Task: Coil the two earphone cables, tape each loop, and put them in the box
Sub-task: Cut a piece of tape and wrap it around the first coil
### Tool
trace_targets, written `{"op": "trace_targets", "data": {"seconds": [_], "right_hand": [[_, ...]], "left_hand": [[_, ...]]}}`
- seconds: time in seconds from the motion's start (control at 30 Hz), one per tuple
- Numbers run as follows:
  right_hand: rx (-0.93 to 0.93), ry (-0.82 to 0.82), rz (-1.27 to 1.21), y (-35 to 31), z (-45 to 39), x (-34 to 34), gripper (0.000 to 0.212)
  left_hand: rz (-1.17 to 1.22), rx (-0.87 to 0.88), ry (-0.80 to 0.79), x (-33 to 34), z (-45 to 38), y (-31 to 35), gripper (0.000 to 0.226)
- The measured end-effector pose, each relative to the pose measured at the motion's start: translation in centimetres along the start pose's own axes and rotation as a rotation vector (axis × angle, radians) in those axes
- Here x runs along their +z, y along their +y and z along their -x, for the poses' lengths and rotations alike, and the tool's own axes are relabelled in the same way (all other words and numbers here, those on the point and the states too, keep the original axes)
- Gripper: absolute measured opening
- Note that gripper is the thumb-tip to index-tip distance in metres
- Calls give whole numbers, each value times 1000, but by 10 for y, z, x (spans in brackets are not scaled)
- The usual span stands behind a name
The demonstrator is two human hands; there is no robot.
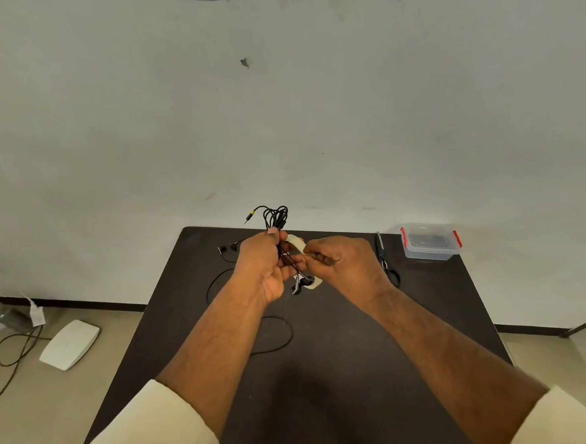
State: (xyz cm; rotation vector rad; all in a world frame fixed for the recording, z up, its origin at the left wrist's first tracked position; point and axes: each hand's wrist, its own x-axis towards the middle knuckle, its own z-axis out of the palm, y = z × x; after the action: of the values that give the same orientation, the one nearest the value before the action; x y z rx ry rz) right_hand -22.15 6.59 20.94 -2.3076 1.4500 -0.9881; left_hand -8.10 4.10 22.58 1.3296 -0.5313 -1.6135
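Gripping coiled earphones [277, 219], left hand [265, 262]; right hand [343, 261] pinches tape [296, 241].

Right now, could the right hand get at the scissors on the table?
Probably yes, but not freely: the scissors lie uncovered just beside the right hand, yet it is pinching the tape strip and would need to let go first.

The left hand [265, 263] is hiding the coiled cable's [277, 216] middle; the right hand [343, 261] is covering the tape roll [296, 242] at 3 o'clock; both sleeves are running off at 6 o'clock.
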Motion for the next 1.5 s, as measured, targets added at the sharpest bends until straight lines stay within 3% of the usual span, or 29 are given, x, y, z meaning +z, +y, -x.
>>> {"op": "trace_targets", "data": {"seconds": [0.3,0.4,0.5,0.73,0.93,1.27,1.5], "right_hand": [[20,76,1,11,-1,7,15],[50,111,-102,12,-5,9,11],[41,103,-86,12,-9,10,25],[30,92,-21,19,-13,15,9],[98,4,-268,26,-18,7,26],[2,-48,-19,38,-30,3,9],[-283,15,335,44,-26,12,16]], "left_hand": [[-26,26,6,3,-9,3,29],[-23,43,18,4,-13,6,30],[-21,43,28,5,-16,7,29],[-29,22,17,7,-23,10,30],[-98,28,2,5,-32,13,29],[-131,1,-20,12,-40,10,29],[-126,-57,-21,12,-43,7,29]]}}
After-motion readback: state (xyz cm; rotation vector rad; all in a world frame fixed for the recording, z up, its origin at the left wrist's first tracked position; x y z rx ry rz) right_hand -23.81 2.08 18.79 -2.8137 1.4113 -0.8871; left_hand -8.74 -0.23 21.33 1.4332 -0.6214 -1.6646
